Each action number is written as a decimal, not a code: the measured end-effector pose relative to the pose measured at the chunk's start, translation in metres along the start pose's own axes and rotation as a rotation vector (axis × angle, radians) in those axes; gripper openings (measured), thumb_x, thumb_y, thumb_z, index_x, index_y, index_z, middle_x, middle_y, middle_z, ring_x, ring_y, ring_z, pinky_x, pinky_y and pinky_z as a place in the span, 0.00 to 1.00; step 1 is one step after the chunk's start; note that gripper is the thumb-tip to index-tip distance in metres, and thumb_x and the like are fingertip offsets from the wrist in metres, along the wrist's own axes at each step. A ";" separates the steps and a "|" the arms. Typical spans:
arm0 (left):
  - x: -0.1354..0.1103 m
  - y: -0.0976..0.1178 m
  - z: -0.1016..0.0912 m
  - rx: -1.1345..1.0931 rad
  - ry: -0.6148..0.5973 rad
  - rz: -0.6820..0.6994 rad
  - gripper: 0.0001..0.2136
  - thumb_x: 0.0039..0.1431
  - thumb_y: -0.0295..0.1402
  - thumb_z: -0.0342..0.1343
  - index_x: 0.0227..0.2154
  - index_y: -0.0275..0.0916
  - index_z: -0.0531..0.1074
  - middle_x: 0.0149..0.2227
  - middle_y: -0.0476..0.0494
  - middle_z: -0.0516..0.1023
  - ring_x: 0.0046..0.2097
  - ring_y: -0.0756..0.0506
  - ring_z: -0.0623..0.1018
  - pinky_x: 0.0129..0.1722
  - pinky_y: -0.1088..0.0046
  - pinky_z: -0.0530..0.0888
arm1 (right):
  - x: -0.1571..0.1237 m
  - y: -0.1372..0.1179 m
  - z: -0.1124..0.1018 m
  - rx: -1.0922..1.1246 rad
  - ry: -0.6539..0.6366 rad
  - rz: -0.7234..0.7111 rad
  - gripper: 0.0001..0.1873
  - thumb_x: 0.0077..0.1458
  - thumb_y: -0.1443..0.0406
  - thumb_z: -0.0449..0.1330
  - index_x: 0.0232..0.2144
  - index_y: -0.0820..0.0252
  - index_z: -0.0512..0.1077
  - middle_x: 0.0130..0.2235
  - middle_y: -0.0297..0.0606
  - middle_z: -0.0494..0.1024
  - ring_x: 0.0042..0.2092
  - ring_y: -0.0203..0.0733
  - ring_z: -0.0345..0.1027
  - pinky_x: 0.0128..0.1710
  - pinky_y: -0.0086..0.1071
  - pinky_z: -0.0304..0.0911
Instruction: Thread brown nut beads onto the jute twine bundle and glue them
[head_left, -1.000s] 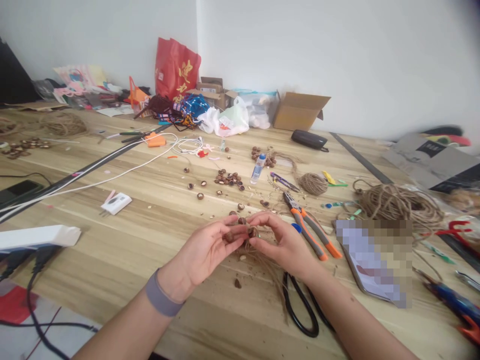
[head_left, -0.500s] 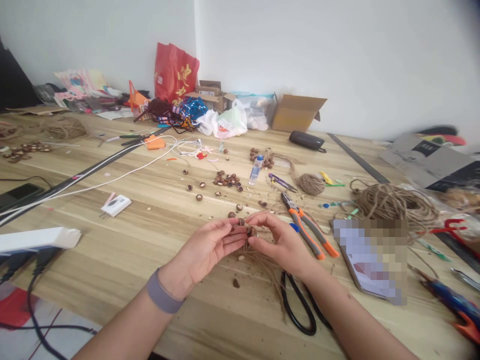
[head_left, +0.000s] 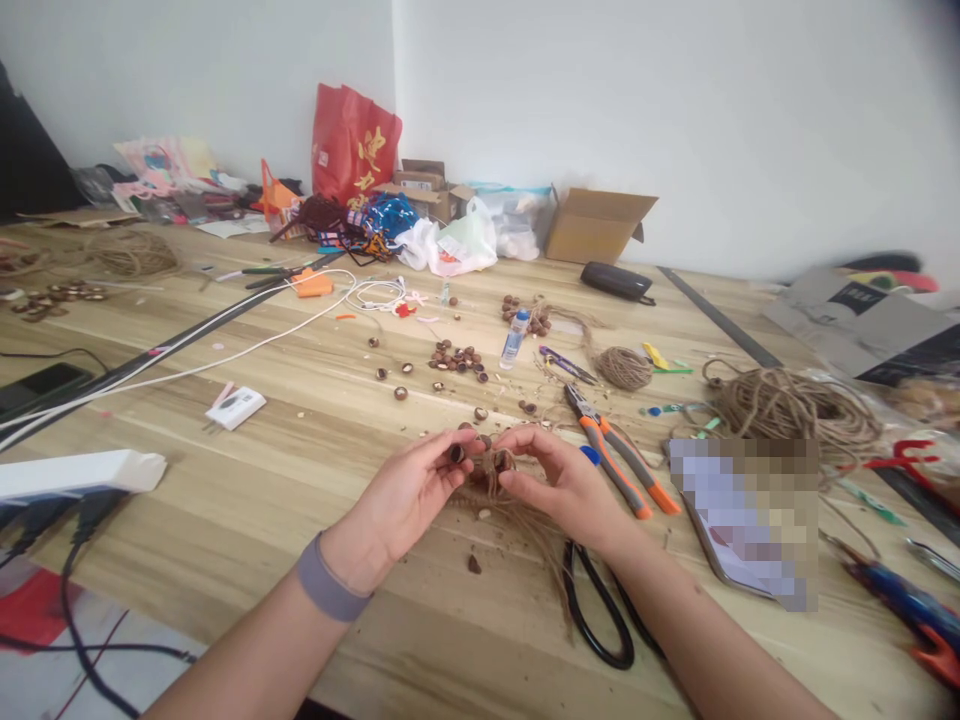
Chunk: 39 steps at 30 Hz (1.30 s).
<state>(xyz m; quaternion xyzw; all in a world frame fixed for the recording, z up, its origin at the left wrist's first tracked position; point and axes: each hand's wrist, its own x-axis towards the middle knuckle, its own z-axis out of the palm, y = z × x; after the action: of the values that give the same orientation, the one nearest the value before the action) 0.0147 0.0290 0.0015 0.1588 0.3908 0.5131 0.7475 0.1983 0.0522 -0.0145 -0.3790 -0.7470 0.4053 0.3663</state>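
Observation:
My left hand (head_left: 397, 500), with a grey band at the wrist, pinches a brown nutshell (head_left: 457, 453) whose dark hollow faces me. Close beside it, my right hand (head_left: 574, 495) has thumb and fingers around another nutshell (head_left: 502, 462) with twine at it. More shells show between the two hands, partly covered by the fingers. Loose strands of jute twine (head_left: 536, 530) trail from there toward the black scissor handles (head_left: 600, 620) beneath my right wrist. A small brown shell fragment (head_left: 474, 564) lies on the wood below my hands.
Beyond my hands lie a group of nutshells (head_left: 457, 360) and a small clear bottle (head_left: 514, 340) with a blue cap. Orange-grey pliers (head_left: 619, 450), a phone (head_left: 731, 530) and a big twine coil (head_left: 795, 405) are on the right. A white plug adapter (head_left: 236, 408) sits to the left.
My left hand has drawn slightly away from the right, its fingers curling from flat to a pinch on a nutshell. My right hand has hardly moved.

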 end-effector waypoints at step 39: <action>0.005 -0.005 -0.003 -0.155 0.048 -0.009 0.07 0.61 0.24 0.52 0.27 0.35 0.72 0.28 0.49 0.76 0.31 0.55 0.76 0.35 0.81 0.75 | 0.000 0.001 0.002 0.020 -0.008 0.032 0.11 0.51 0.61 0.61 0.38 0.56 0.69 0.40 0.38 0.75 0.44 0.43 0.69 0.48 0.41 0.64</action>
<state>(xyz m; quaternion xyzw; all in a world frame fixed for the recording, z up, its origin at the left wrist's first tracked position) 0.0167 0.0306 -0.0057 0.0865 0.3686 0.5418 0.7504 0.1971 0.0519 -0.0165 -0.3855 -0.7382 0.4200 0.3607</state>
